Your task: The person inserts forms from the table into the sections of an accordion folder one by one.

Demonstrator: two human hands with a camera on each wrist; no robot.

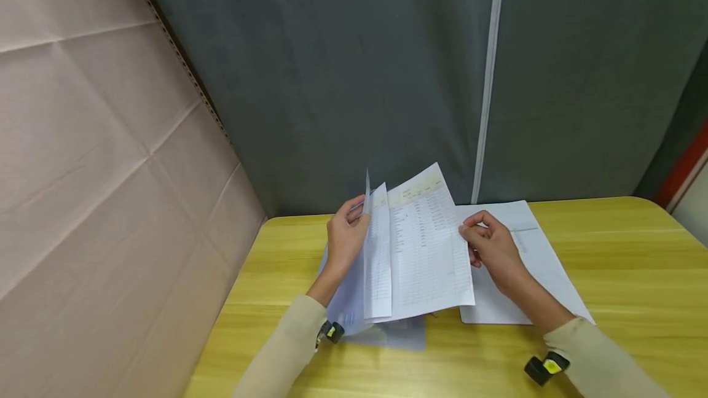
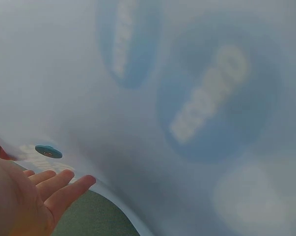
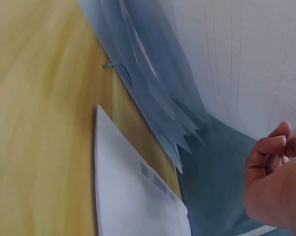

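Left hand (image 1: 344, 239) grip pinching the top left edge of raised printed sheets (image 1: 426, 250), right hand (image 1: 489, 247) grip pinching their right edge, sheets upright above a translucent folder (image 1: 395, 333), loose white sheet (image 1: 531, 263) at 3 o'clock, bare yellow counter (image 1: 625, 275) beyond.

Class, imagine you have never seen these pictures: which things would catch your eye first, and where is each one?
First the printed sheets, held upright over the middle of the yellow wooden table: the left hand grips their left edge and the right hand pinches the right edge. Next, a translucent blue folder under and behind those sheets, and a white sheet lying flat on the table to the right.
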